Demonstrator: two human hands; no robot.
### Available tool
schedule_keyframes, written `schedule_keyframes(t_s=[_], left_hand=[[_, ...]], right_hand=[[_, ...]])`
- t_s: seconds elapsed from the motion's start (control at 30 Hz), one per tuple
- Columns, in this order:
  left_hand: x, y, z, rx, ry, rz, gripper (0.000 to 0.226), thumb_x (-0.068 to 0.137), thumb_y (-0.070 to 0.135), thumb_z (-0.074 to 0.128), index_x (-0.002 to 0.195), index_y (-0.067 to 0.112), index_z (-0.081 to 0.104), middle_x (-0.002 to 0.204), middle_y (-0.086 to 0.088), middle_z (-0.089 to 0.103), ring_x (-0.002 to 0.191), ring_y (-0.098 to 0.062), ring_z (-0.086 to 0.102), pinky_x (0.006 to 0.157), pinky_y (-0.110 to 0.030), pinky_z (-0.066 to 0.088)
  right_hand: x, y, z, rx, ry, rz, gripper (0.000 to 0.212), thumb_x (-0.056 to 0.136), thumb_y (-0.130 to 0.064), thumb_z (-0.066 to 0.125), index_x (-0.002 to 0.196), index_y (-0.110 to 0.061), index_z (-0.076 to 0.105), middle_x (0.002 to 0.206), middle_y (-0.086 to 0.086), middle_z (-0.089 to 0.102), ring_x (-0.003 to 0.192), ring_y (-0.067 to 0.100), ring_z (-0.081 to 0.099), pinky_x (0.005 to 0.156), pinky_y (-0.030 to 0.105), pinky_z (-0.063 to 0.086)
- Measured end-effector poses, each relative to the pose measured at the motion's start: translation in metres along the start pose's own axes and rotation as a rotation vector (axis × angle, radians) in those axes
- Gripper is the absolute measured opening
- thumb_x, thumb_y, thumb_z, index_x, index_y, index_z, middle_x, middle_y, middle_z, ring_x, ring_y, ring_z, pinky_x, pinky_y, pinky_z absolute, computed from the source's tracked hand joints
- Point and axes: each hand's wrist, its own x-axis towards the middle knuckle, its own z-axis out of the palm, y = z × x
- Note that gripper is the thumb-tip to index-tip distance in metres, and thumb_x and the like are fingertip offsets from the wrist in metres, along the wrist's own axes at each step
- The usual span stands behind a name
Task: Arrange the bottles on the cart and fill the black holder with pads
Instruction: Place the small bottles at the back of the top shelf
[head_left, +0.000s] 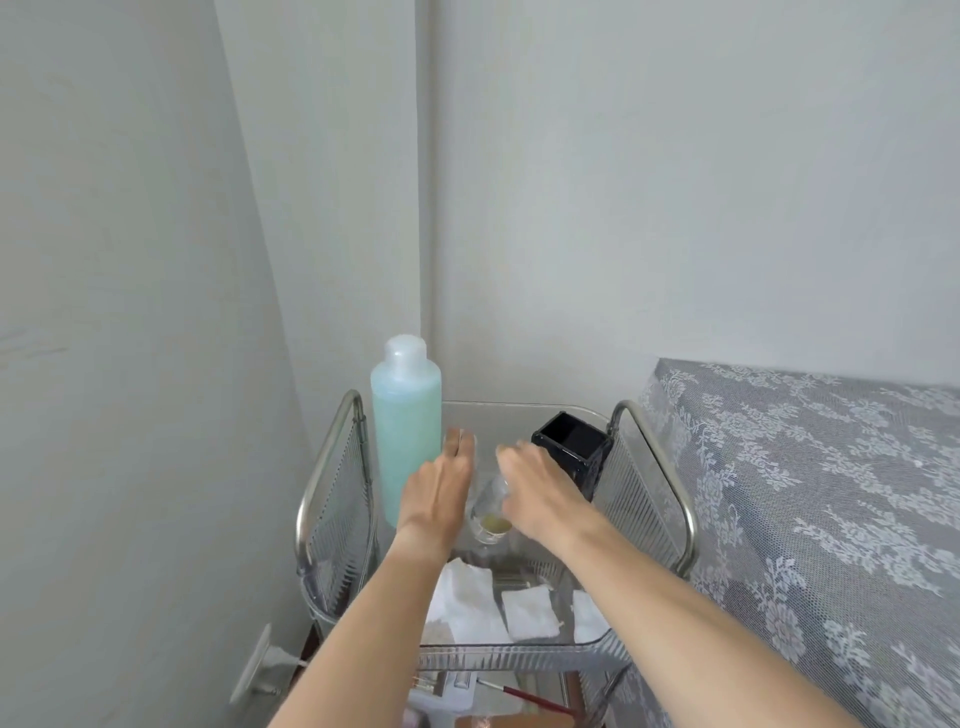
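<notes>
A tall blue-green bottle (406, 431) with a clear cap stands at the back left of the clear cart tray (524, 652). A small clear bottle (491, 512) with a little yellowish liquid sits mid-tray, between my hands. My left hand (441, 480) is flat, fingers extended, just left of it. My right hand (540, 488) hovers over its top; motion blur hides whether the fingers touch it. The empty black holder (571, 452) stands at the back right. White pads (530, 613) lie at the tray's front.
The cart has metal handle rails on the left (324, 467) and right (670, 467). A bed with a grey lace cover (805, 519) borders the cart's right side. White walls close in behind and left. A lower shelf (498, 701) holds a red-handled brush and other items.
</notes>
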Motion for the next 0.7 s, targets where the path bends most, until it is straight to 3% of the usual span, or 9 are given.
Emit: schedule_keyframes(t_s=[0.13,0.27,0.43,0.57,0.7], left_hand=[[0.0,-0.001,-0.002,0.037,0.002,0.017,0.077,0.076,-0.017,0.064,0.141,0.009,0.032,0.149,-0.006,0.038,0.101,-0.034,0.07,0.071,-0.04,0.054],[0.005,-0.003,-0.002,0.067,0.011,0.023,0.067,0.079,-0.014,0.064,0.137,0.007,0.037,0.135,-0.007,0.053,0.102,-0.033,0.07,0.073,-0.039,0.055],[0.008,-0.003,-0.004,0.05,0.024,0.032,0.06,0.078,-0.014,0.065,0.128,0.008,0.042,0.131,-0.006,0.052,0.1,-0.033,0.071,0.069,-0.039,0.053],[0.008,-0.007,-0.002,0.005,0.029,0.047,0.064,0.077,-0.018,0.061,0.131,0.01,0.04,0.136,-0.004,0.046,0.097,-0.034,0.071,0.069,-0.04,0.053],[0.003,-0.011,-0.001,-0.036,0.032,0.08,0.068,0.081,-0.018,0.054,0.139,0.011,0.034,0.152,-0.005,0.035,0.096,-0.038,0.07,0.069,-0.043,0.054]], right_hand=[[0.02,-0.01,0.008,-0.115,-0.028,-0.041,0.03,0.082,0.012,0.06,0.11,0.001,0.058,0.116,0.019,0.054,0.106,0.037,0.055,0.073,0.035,0.045],[0.037,-0.007,0.014,-0.172,-0.035,-0.035,0.037,0.079,0.015,0.062,0.113,0.001,0.057,0.13,0.021,0.049,0.121,0.037,0.047,0.088,0.04,0.05],[0.044,0.005,0.018,-0.234,0.013,-0.091,0.039,0.082,0.008,0.068,0.117,-0.002,0.055,0.118,0.015,0.056,0.112,0.031,0.055,0.087,0.035,0.048],[0.043,0.008,0.021,-0.242,0.092,-0.136,0.048,0.081,0.003,0.069,0.123,-0.004,0.049,0.118,0.013,0.056,0.113,0.028,0.052,0.094,0.033,0.044],[0.033,0.013,0.012,-0.152,0.217,-0.164,0.039,0.079,0.006,0.059,0.115,-0.005,0.052,0.112,0.011,0.054,0.107,0.028,0.052,0.094,0.034,0.042]])
